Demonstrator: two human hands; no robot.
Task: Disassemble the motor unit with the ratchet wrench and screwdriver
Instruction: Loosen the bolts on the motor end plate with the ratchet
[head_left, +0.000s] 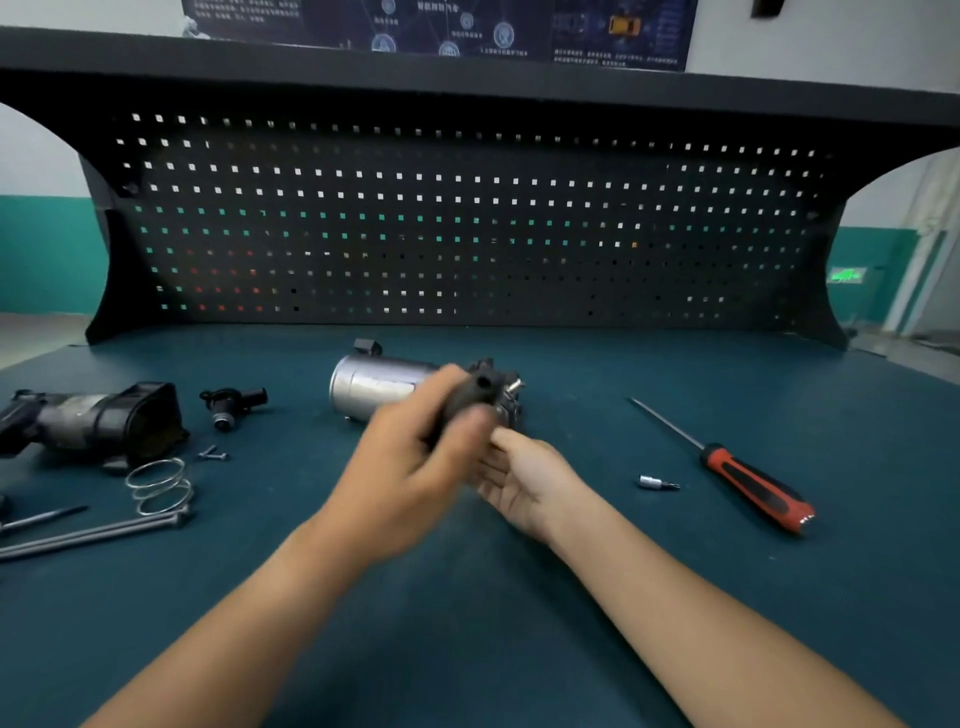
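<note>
Pegboard, black and perforated, backs your teal tabletop, where the silver cylindrical motor unit lies at centre. Your left hand curls its fingers round the unit's dark end piece, likely working it free; your right hand sits beneath, fingers straight, palm up, probably to catch. The red-and-black screwdriver lies spare at right.
</note>
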